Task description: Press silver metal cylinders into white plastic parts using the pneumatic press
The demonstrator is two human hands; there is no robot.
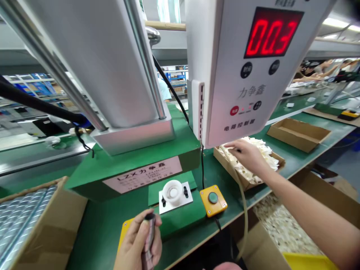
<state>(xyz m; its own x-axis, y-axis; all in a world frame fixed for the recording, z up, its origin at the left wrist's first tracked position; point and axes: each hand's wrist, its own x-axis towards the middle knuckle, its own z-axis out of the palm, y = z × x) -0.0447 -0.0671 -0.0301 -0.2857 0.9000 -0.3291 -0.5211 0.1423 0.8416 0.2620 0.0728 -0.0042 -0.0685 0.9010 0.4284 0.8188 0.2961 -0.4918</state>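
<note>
1. Green worktop runs beneath both grips; beyond them, a workshop with shelving and other people's arms shows at the upper right.
2. Left hand: fingers curled closed around a ridged, greyish-pink cylinder, its dark end pointing up and away.
3. Just beyond that grip, a white round holder sits on a metal plate with 2 dark screws.
4. Right of the left grip is a yellow button box with 1 green button; another yellow part is partly hidden behind the left hand.
5. Right hand: fingers bent, reaching over cream-coloured pieces in a cardboard tray; I cannot tell whether it has hold of any.
6. Above and between the grips hangs a white control box, its red display showing 0, 0, 3.
7. Left of the left grip, a carton holds rows of silvery cylinders.
</note>
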